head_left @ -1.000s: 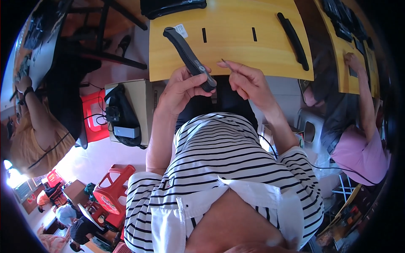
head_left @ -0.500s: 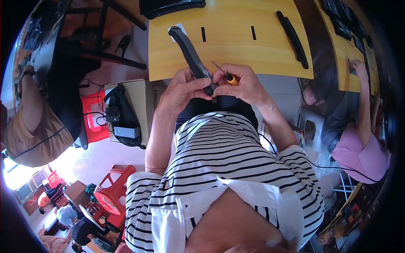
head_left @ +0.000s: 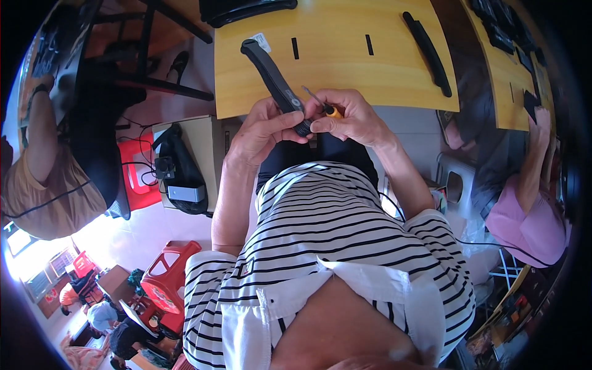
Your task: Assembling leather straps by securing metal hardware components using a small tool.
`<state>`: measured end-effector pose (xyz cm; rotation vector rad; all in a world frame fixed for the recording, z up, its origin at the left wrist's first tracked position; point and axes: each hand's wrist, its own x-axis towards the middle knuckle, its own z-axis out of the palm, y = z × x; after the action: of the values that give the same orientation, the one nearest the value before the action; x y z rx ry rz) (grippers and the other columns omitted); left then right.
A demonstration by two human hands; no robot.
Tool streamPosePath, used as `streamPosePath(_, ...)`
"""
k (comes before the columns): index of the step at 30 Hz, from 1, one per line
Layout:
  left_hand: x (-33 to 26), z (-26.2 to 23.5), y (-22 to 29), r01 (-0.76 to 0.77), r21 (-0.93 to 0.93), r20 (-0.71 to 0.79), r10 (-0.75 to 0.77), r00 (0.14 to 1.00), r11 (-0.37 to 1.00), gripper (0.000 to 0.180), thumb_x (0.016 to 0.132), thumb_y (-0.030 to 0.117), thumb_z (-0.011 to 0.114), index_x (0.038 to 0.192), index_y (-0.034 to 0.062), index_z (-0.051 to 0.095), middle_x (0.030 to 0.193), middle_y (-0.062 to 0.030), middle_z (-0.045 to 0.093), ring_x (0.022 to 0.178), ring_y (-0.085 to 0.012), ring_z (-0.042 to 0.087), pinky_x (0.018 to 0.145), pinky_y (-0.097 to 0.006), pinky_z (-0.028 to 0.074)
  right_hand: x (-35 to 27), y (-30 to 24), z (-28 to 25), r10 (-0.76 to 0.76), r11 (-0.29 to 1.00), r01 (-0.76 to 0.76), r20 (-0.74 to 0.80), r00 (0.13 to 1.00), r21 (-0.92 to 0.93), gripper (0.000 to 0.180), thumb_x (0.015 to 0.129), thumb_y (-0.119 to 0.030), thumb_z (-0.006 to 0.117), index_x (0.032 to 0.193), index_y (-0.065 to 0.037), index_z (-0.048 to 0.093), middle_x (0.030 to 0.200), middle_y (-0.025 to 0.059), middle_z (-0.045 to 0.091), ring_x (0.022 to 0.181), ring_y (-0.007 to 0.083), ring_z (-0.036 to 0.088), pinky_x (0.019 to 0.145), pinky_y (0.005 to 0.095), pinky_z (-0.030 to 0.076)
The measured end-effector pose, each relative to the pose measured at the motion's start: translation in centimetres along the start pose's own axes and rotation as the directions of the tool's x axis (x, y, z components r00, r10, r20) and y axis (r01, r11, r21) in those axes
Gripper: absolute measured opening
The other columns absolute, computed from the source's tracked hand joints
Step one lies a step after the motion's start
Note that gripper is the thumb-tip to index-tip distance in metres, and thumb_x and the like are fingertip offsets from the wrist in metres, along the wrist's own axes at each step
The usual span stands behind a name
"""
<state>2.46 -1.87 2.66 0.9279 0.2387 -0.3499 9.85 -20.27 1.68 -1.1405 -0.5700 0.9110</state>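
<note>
A long, slightly curved black strip-like part [head_left: 266, 69] slants up and to the left over the table's near edge. My left hand [head_left: 256, 132] is closed round its lower end, thumb on top. In my right hand [head_left: 357, 120] is a small tool with a yellow-orange handle [head_left: 334, 113] and a thin metal shaft [head_left: 313, 95], which looks like a screwdriver. The shaft points up and left, apart from the strip's upper length. My right thumb and fingertips also touch the strip's lower end, partly hiding it.
The yellow wooden table [head_left: 333, 71] has two dark slots and a white label [head_left: 262, 42]. Another long black part [head_left: 427, 55] lies at its right, a black padded item [head_left: 246, 9] at its far left. A cardboard box [head_left: 213, 148] stands left; co-workers sit on both sides.
The strip's upper end has shifted slightly left, uncovering more of the label. The tool has moved a little up and left. The right co-worker's hand has drawn nearer, holding a dark flat piece.
</note>
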Motion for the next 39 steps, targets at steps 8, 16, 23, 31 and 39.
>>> streamPosePath(8,-0.2,1.1,-1.0,0.024,-0.073,0.025,-0.022,0.999,0.997,0.025,0.083,0.007,0.06,0.1,-0.0089,0.053,0.085,-0.0147,0.063,0.072,-0.021,0.066,0.063,-0.028,0.057,0.2,-0.3,-0.2,-0.045,0.99,0.023,-0.157,0.986,-0.139,0.013,0.079,-0.007,0.066,0.089,-0.001,0.059,0.068,-0.002,0.054,0.047,0.0007,0.039,0.041,0.0143,0.028)
streamPosePath(16,0.2,1.0,-0.7,-0.006,-0.132,-0.017,0.003,1.0,0.991,0.026,0.084,0.009,0.059,0.102,-0.0088,0.051,0.086,-0.0151,0.062,0.073,-0.021,0.066,0.065,-0.028,0.058,-0.1,0.7,-0.6,-0.348,0.902,0.314,-0.069,0.935,-0.297,0.024,0.071,-0.009,0.075,0.089,-0.002,0.06,0.07,-0.0024,0.052,0.054,0.0015,0.043,0.044,0.0149,0.031)
streamPosePath(23,0.2,1.0,-0.9,-0.004,-0.086,-0.01,0.003,1.0,0.996,0.026,0.083,0.008,0.06,0.102,-0.0086,0.051,0.087,-0.0153,0.062,0.073,-0.0217,0.066,0.064,-0.029,0.058,-0.4,-0.5,-0.3,-0.006,1.0,0.003,-0.125,0.992,-0.026,0.024,0.068,-0.009,0.077,0.086,-0.001,0.063,0.072,-0.0027,0.053,0.052,0.0014,0.043,0.043,0.0153,0.029)
streamPosePath(31,0.1,0.7,-1.0,-0.007,-0.066,-0.006,0.007,1.0,0.998,0.027,0.084,0.008,0.06,0.103,-0.0086,0.051,0.087,-0.0155,0.062,0.074,-0.0225,0.066,0.065,-0.029,0.057,-0.4,-0.4,-0.4,0.04,0.999,-0.04,-0.107,0.994,0.003,0.022,0.07,-0.01,0.075,0.087,-0.001,0.064,0.069,-0.0024,0.053,0.048,0.001,0.041,0.041,0.0153,0.027)
streamPosePath(39,0.4,0.7,-1.2,-0.101,-0.136,-0.077,0.091,0.993,0.986,0.026,0.084,0.009,0.06,0.103,-0.0067,0.052,0.084,-0.014,0.063,0.074,-0.021,0.066,0.066,-0.029,0.057,-0.6,-1.1,0.5,-0.007,0.997,-0.008,-0.2,0.98,-0.076,0.029,0.087,-0.018,0.055,0.108,0.001,0.06,0.072,-0.0021,0.044,0.048,0.0019,0.037,0.041,0.0169,0.025)
